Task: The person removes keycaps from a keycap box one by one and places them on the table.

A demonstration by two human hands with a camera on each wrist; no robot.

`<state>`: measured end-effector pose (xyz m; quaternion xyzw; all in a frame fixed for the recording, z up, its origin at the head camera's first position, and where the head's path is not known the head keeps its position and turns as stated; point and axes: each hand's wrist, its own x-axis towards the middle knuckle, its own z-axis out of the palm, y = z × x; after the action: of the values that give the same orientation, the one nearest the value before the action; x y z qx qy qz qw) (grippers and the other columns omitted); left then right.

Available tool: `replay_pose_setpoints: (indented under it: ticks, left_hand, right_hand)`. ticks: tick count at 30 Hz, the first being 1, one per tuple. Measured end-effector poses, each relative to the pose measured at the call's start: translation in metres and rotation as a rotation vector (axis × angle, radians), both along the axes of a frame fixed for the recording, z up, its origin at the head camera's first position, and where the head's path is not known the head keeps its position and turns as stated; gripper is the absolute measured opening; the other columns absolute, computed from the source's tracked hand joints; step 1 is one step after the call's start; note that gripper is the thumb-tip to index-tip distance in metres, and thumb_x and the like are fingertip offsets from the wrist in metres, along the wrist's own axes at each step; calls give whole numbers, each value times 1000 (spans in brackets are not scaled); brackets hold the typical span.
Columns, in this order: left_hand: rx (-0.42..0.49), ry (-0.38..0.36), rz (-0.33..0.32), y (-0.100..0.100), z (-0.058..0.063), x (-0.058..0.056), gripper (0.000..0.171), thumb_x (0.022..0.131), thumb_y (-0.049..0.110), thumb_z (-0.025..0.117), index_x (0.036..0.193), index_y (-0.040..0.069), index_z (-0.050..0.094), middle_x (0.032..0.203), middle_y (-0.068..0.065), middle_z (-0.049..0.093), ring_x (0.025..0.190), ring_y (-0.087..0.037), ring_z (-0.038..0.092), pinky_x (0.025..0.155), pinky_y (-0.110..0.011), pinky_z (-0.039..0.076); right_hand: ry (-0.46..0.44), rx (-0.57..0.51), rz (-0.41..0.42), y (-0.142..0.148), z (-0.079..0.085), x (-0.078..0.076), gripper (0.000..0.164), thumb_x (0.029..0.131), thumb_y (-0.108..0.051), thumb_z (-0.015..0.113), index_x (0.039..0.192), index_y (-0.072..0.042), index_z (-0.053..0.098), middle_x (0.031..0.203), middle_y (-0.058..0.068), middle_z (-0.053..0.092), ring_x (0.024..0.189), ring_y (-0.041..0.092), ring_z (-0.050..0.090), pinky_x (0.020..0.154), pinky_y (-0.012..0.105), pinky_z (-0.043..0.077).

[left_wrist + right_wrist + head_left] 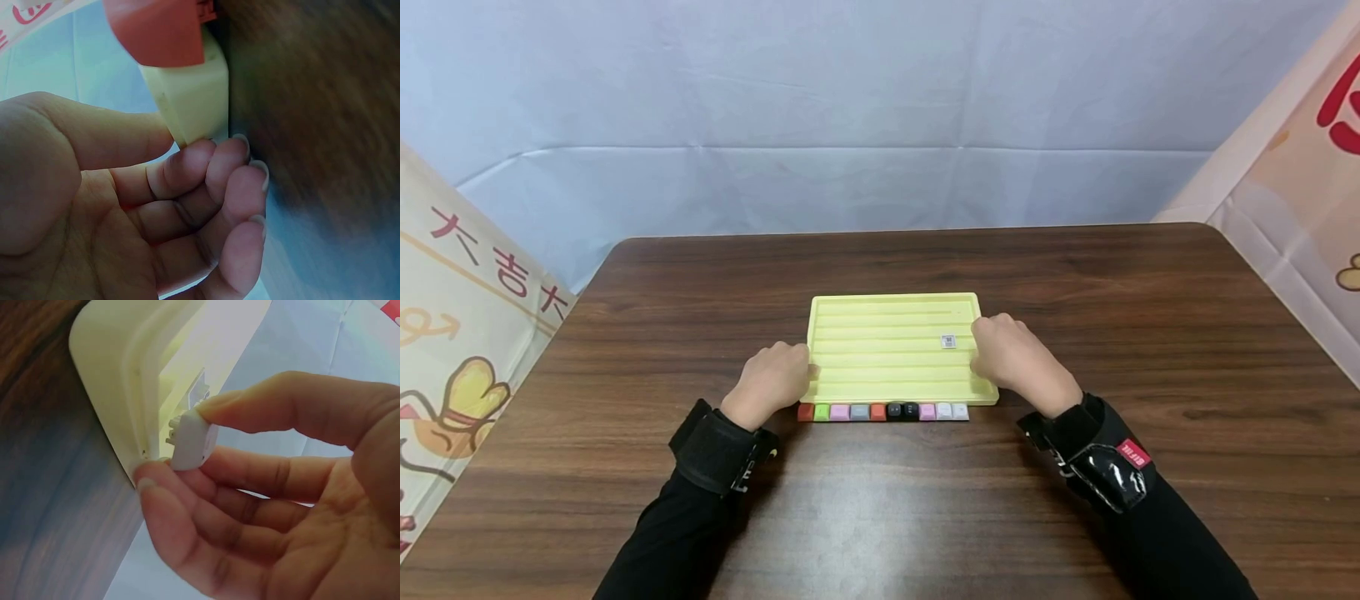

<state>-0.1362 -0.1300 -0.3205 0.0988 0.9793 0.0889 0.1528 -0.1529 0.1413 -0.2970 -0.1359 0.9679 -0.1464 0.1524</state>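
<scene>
A pale yellow ridged tray (pixel 887 333) lies on the wooden table. My left hand (pixel 775 375) pinches its left edge; in the left wrist view the thumb and index fingertip meet at the tray's side (pixel 194 100), with a red keycap (pixel 159 34) next to it. Over the tray's right edge is my right hand (pixel 1011 354). In the right wrist view its thumb and fingers pinch a white keycap (pixel 194 440), stem side towards the tray; that keycap is hidden in the head view. Several coloured keycaps, among them a green keycap (pixel 822 412), line the tray's front edge.
A small printed label (pixel 948 342) sits on the tray, right of its middle. The dark wooden table (pixel 880 500) extends around it. Behind hangs a pale blue cloth (pixel 850 108), and printed cloths (pixel 482 333) flank the table at both sides.
</scene>
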Motion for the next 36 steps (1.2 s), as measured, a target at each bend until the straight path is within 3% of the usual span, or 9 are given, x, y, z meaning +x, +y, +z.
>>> replay_pose_setpoints:
  ticks: [15,24,29,36]
  left_hand:
    - [8,5,-8,1,2,0,37,94,17,52,59,9,47,51,1,26,43,-12,27,44,-24,24]
    - [-10,-19,9,2,2,-2,33,95,18,51,63,7,51,53,0,28,44,-13,30,45,-25,25]
    - [-13,-20,11,2,2,-2,31,95,18,51,66,6,52,54,-1,29,46,-14,31,46,-26,26]
    - [-14,-26,19,2,1,-2,29,95,18,51,69,6,53,55,-1,30,47,-15,32,46,-26,27]
  right_hand:
    - [19,22,55,-4,3,10,13,78,10,50,88,7,56,68,13,47,51,16,33,47,24,27]
    - [37,6,96,-3,1,19,12,76,11,53,85,7,57,62,6,41,50,14,29,46,24,25]
    - [34,-11,109,-5,-1,24,14,76,10,54,89,8,59,62,6,45,49,14,30,46,23,26]
    - [41,-3,134,-6,-1,30,8,74,10,56,78,3,56,62,4,44,50,14,33,45,24,28]
